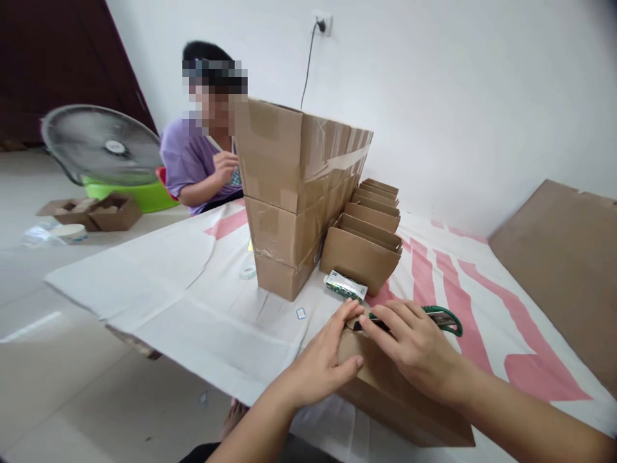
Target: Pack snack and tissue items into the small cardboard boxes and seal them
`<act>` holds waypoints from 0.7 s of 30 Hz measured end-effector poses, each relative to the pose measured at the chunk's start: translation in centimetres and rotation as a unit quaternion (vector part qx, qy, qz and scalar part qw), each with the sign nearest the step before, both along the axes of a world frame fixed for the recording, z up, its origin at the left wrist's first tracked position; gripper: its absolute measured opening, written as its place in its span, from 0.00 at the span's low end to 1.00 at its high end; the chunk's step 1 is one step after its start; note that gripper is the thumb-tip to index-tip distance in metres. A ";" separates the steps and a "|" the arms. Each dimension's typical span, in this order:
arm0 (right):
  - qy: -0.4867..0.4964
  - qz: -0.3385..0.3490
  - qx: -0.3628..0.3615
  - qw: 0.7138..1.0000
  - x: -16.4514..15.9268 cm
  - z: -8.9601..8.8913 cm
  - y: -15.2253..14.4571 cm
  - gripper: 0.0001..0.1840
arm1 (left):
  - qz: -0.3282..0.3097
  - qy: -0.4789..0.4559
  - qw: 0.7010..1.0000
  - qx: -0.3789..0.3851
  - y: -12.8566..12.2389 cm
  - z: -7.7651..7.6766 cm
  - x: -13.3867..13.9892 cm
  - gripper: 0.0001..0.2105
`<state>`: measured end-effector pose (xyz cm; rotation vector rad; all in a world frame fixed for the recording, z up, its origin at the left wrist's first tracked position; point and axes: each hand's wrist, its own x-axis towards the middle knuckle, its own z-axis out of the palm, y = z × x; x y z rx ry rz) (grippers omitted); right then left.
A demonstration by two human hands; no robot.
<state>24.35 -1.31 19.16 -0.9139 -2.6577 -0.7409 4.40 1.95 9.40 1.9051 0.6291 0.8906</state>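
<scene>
A brown cardboard box [378,370] lies at the table's near edge, under both my hands. My right hand [419,357] is closed round a green box cutter [444,316], its handle sticking out behind the fingers. The dark front end of the cutter rests near the far end of the box top, close to my left fingertips. My left hand [321,366] lies against the left side of the box top, fingers stretched out and thumb apart. Just beyond the box is a silver and green tube-like pack [346,286].
Taped cartons [277,206] stand stacked three high ahead, with a row of open-topped boxes [361,251] beside them. A tape roll [247,270] lies left of the stack. A person in purple [186,154] sits behind it. A large cardboard sheet [559,270] leans at right.
</scene>
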 end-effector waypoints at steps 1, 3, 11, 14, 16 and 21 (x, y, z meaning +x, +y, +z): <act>-0.010 0.002 -0.005 1.000 -0.1 0.0 0.1 0.17 | 0.001 0.001 1.000 0.001 0.0 0.0 0.0 0.38; -0.025 -0.002 -0.010 1.000 -0.2 0.1 0.2 0.17 | 0.003 0.005 1.000 0.002 0.0 0.1 0.0 0.37; -0.044 -0.003 0.009 0.999 -0.2 0.2 0.3 0.18 | 0.009 0.012 1.000 0.000 -0.1 0.3 0.0 0.37; -0.062 -0.006 -0.008 0.998 -0.2 0.2 0.1 0.17 | 0.008 0.016 1.000 0.003 -0.1 0.5 0.0 0.36; -0.075 -0.012 -0.020 0.997 -0.1 0.3 0.0 0.18 | 0.009 0.022 1.000 -0.001 -0.1 0.5 0.0 0.36; -0.098 -0.021 -0.031 0.995 0.4 0.7 -0.3 0.16 | 0.013 0.036 0.999 -0.011 -0.2 0.5 -0.1 0.36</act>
